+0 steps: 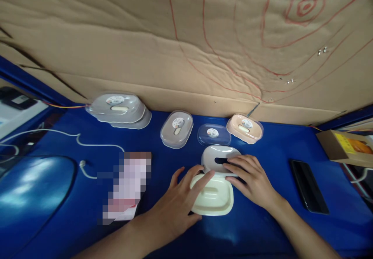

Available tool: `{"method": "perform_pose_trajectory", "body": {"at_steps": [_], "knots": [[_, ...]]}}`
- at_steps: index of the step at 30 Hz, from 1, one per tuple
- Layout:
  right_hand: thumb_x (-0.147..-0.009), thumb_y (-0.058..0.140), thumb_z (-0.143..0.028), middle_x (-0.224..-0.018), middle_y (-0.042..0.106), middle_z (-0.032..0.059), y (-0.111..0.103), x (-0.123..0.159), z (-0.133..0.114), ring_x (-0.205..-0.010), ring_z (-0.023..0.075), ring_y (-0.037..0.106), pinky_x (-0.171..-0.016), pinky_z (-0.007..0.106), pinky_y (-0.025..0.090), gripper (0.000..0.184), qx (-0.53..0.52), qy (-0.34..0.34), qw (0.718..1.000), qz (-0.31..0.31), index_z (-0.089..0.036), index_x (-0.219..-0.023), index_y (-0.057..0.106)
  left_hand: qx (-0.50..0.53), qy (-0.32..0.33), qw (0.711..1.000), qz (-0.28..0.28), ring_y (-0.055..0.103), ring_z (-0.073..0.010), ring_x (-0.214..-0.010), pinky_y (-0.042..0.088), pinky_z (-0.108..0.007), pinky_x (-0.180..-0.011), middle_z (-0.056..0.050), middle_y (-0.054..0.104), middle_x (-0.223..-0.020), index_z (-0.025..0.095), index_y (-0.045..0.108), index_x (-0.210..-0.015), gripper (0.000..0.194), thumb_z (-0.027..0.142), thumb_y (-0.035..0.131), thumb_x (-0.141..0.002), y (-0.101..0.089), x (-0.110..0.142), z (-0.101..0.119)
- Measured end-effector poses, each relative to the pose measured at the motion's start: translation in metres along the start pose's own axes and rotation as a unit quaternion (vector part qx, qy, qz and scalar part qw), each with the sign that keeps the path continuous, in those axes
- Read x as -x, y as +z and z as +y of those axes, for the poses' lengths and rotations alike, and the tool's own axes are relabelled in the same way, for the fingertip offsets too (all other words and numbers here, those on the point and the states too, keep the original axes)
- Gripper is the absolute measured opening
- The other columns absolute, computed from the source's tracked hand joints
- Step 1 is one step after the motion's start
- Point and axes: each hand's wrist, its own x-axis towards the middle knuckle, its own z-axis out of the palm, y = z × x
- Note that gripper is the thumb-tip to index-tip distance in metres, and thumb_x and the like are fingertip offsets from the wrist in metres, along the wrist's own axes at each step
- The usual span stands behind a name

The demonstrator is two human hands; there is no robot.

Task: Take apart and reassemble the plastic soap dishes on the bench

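Observation:
A white plastic box piece (210,156) with an oval slot sits on the blue table. My right hand (250,175) grips its right side, with fingers at the slot and the thumb low at the near edge. In front of it lies a cream rounded plastic tray (211,200) with a raised bar in the middle. My left hand (186,195) reaches over the tray's left side, fingers stretched apart and fingertips beside the white piece's near left edge. Just behind is a clear plastic lid (214,135) with a round label.
A peach lidded box (245,128), a grey lidded box (176,129) and stacked grey boxes (118,107) stand along the cardboard wall (131,56). A black phone (309,187) and a cardboard carton (346,148) are at right. A blurred-out item (128,187) and white cable (99,145) lie left.

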Motion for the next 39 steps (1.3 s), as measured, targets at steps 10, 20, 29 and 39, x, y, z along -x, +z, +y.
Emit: {"method": "perform_pose_trajectory", "body": {"at_steps": [10, 20, 29, 39], "knots": [[-0.104, 0.067, -0.04, -0.13, 0.075, 0.0097, 0.002, 0.003, -0.023, -0.126, 0.0275, 0.066, -0.109, 0.047, 0.047, 0.036, -0.027, -0.083, 0.994, -0.072, -0.025, -0.137, 0.066, 0.04, -0.033, 0.996, 0.074, 0.036, -0.0432, -0.155, 0.046, -0.064, -0.118, -0.016, 0.025, -0.172, 0.044, 0.005, -0.168, 0.128, 0.015, 0.091, -0.077, 0.013, -0.009, -0.011], [-0.109, 0.026, -0.068, -0.162, 0.05, 0.0145, 0.011, 0.01, -0.003, -0.147, 0.0332, 0.048, -0.116, 0.054, 0.041, 0.068, -0.079, -0.026, 0.995, -0.057, -0.027, -0.161, 0.043, 0.001, -0.019, 0.999, 0.028, 0.051, -0.0413, -0.142, 0.043, -0.065, -0.115, -0.015, 0.05, -0.158, 0.034, 0.019, -0.167, 0.114, 0.048, 0.091, -0.08, 0.003, -0.011, -0.009], [-0.114, 0.036, -0.044, -0.177, 0.026, 0.0109, 0.022, -0.003, 0.014, -0.163, 0.0311, 0.025, -0.126, 0.058, 0.029, 0.059, -0.013, 0.104, 0.991, -0.085, -0.031, -0.17, 0.02, -0.034, -0.032, 0.999, 0.01, 0.053, -0.0386, -0.139, 0.043, -0.059, -0.114, -0.017, 0.053, -0.155, 0.022, 0.046, -0.152, 0.077, 0.017, 0.072, -0.08, -0.008, -0.01, 0.0], [-0.111, 0.049, -0.044, -0.14, 0.062, 0.0147, 0.02, -0.002, 0.018, -0.137, 0.034, 0.054, -0.112, 0.056, 0.04, 0.041, 0.041, 0.123, 0.991, -0.03, -0.027, -0.148, 0.05, -0.03, -0.058, 0.998, -0.02, 0.052, -0.0401, -0.14, 0.041, -0.062, -0.115, -0.016, 0.049, -0.157, 0.026, 0.059, -0.143, 0.065, 0.018, 0.075, -0.081, -0.012, -0.011, 0.003]]}}
